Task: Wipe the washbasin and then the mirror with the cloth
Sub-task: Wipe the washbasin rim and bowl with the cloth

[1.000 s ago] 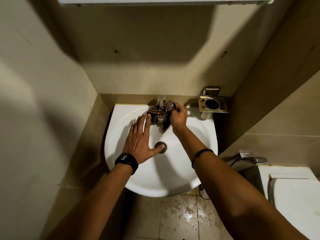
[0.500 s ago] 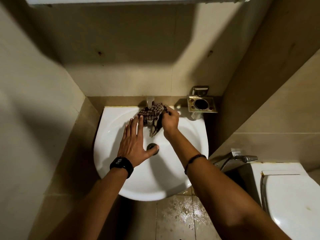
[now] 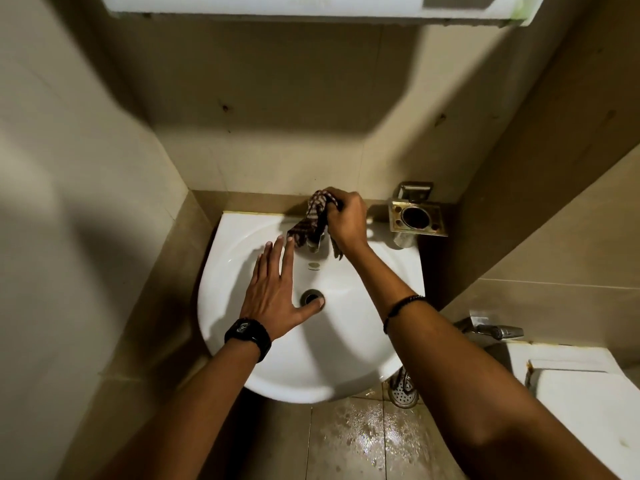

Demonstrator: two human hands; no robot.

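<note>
A white washbasin (image 3: pixel 349 368) hangs on the tiled wall below me. My right hand (image 3: pixel 346 221) grips a bunched checked cloth (image 3: pixel 313 220) at the basin's back edge, wrapped over the tap, which is hidden under it. Inside the bowl my left hand (image 3: pixel 273 292) lies flat with fingers spread, its thumb touching the drain (image 3: pixel 310 295). The lower edge of a white frame (image 3: pixel 311 12), likely the mirror's shelf, shows at the top.
A metal holder (image 3: pixel 419 218) is fixed to the wall right of the basin. A spray handle (image 3: pixel 498 330) and a white toilet (image 3: pixel 585 403) sit at the lower right. Below the basin are a wet floor (image 3: pixel 360 441) and a round floor drain (image 3: pixel 401 393).
My right hand has lifted the cloth up and back over the tap, toward the wall. The left hand has stayed flat in the bowl. My view has tilted upward slightly.
</note>
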